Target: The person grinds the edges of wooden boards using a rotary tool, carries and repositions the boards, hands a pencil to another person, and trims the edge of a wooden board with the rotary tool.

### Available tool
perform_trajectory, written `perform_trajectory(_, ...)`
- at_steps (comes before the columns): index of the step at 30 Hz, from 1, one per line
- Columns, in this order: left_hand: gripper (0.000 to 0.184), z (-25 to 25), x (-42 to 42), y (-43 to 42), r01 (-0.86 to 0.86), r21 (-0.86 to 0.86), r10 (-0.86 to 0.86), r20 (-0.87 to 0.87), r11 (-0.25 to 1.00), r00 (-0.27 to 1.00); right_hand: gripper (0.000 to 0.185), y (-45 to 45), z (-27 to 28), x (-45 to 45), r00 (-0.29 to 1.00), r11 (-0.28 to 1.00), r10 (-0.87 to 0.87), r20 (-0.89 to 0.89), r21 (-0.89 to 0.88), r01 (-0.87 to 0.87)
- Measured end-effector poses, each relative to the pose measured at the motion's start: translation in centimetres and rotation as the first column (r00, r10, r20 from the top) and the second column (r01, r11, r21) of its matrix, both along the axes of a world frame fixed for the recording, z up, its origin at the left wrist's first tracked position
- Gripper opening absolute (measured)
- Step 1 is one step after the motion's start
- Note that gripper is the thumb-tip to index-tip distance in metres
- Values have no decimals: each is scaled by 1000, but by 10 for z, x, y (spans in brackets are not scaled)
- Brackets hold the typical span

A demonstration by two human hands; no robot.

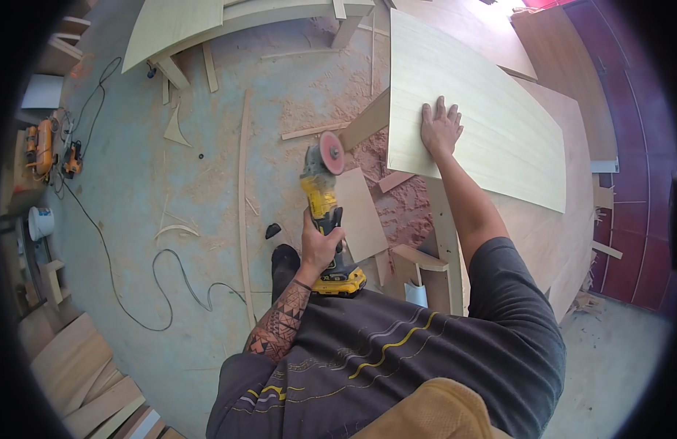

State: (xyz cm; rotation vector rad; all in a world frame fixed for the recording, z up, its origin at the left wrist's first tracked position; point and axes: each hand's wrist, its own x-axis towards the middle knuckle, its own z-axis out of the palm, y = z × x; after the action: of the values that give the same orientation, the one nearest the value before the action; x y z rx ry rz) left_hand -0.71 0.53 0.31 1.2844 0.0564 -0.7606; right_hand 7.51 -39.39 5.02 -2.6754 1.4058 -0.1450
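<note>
My left hand (321,247) is wrapped round the handle of a yellow and black cordless angle grinder (321,196). The tool stands upright in front of my body, its reddish disc (331,153) at the top and its battery (341,282) near my shirt. Whether the disc is spinning cannot be made out. On a pale plywood sheet (492,132) to the right, my right hand (441,132) lies flat with its fingers slightly apart. The sheet rests on a larger board-topped bench (572,227), and the grinder is clear of its left edge.
Sawdust and wood strips (244,212) litter the floor. A black cable (108,271) winds across the left side towards an orange machine (42,146) and a white bucket (40,223). Another workbench (258,16) stands at the back. Stacked wood offcuts (82,373) lie lower left.
</note>
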Motion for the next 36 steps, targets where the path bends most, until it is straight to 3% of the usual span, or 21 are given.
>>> perform_trajectory(2,60,8,10,49,-125,42,130,-144,991,981,78,6,2,-9,1000,1000,5,-23,-27,-5)
perform_trajectory(8,41,-44,22,208,-387,193,423,-202,902,883,80,-6,-6,-9,1000,1000,20,4,16,-20)
perform_trajectory(10,29,-32,21,260,-451,279,507,-180,848,843,85,-19,-13,-10,996,996,55,-65,74,-50)
perform_trajectory(12,24,-48,16,317,-481,409,580,-163,776,798,94,-25,-14,-16,997,987,71,0,148,-70)
perform_trajectory(14,24,-80,6,373,-571,475,696,-134,670,705,101,0,-1,-32,989,928,145,-10,347,-133)
perform_trajectory(16,32,-99,-6,421,-566,583,775,-188,583,604,107,51,9,-56,971,901,238,-24,378,-211)
perform_trajectory(18,33,-111,-19,447,-681,542,850,-133,493,510,112,109,19,-91,927,904,366,-83,267,-333)
perform_trajectory(21,33,-106,-28,455,-640,619,876,-180,454,447,112,146,35,-105,922,919,374,-98,175,-354)
perform_trajectory(24,35,-137,-31,476,-512,687,836,-274,516,475,98,148,10,-104,931,932,363,-40,19,-362)
perform_trajectory(25,38,-139,-27,474,-366,804,804,-216,469,554,98,141,-9,-103,933,934,358,-32,16,-357)
perform_trajectory(27,37,-147,-9,464,-423,757,805,-222,498,550,92,119,-43,-95,931,910,364,-16,-210,-359)
perform_trajectory(30,36,-163,-10,456,-557,616,813,-269,557,517,97,105,-37,-89,909,881,416,14,-255,-399)
perform_trajectory(34,31,-164,-16,443,-588,476,756,-423,654,499,98,106,-6,-101,907,901,413,-79,-111,-419)
perform_trajectory(35,32,-170,-14,441,-606,406,730,-370,683,575,98,107,2,-109,901,896,429,-70,-92,-434)
perform_trajectory(36,32,-170,-6,438,-610,401,730,-369,683,575,98,107,16,-114,894,891,445,-58,-76,-448)
